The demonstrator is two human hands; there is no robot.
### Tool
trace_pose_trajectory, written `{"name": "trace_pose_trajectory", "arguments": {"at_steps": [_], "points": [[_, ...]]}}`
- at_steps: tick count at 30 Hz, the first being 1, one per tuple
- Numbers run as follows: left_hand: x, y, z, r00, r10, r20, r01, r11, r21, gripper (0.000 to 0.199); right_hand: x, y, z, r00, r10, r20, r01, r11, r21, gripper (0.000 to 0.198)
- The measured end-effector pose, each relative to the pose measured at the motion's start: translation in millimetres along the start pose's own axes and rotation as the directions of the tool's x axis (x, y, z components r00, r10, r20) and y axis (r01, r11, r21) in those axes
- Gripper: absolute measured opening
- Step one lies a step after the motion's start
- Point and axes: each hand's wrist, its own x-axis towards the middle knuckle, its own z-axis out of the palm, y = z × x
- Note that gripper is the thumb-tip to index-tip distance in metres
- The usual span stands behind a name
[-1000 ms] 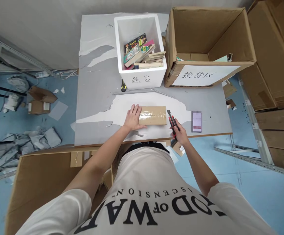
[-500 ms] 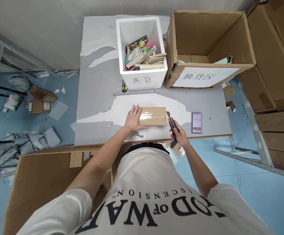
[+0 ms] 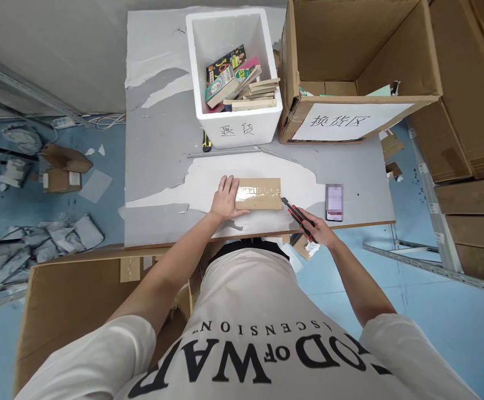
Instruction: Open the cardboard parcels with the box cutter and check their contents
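Note:
A small cardboard box with shiny clear tape along its top lies on the white patch of the table. At its left end, my left hand grips it, with the thumb along the near side and the fingers toward the far corner. My right hand is closed around a red and black utility knife. The knife slants up to the left, and its tip is at the box's right end; whether it touches the cardboard I cannot tell.
Behind the box stand a white foam bin of books and a large carton with a labelled front. A yellow and black cutter lies by the bin. A phone rests near the table's front edge, to the right.
My right hand has moved right and slightly down, and the knife now lies at a flatter slant. My left hand stays on the box. The whole view has shifted slightly.

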Motion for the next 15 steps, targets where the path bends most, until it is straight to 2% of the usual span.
{"name": "trace_pose_trajectory", "arguments": {"at_steps": [2,8,15], "points": [[0,-1,1,1.000,0.008,-0.009,-0.008,1.000,-0.003,0.119,0,1,-3,1.000,0.005,-0.010,-0.005,1.000,-0.016,0.070],[0,-3,3,0.999,0.022,-0.031,-0.022,1.000,-0.002,0.120,15,-4,-1,0.978,-0.064,-0.199,0.058,0.998,-0.034,0.070],[-1,-1,2,1.000,0.012,-0.029,-0.012,1.000,0.003,0.123,31,-7,10,0.976,-0.074,-0.207,0.068,0.997,-0.035,0.072]]}}
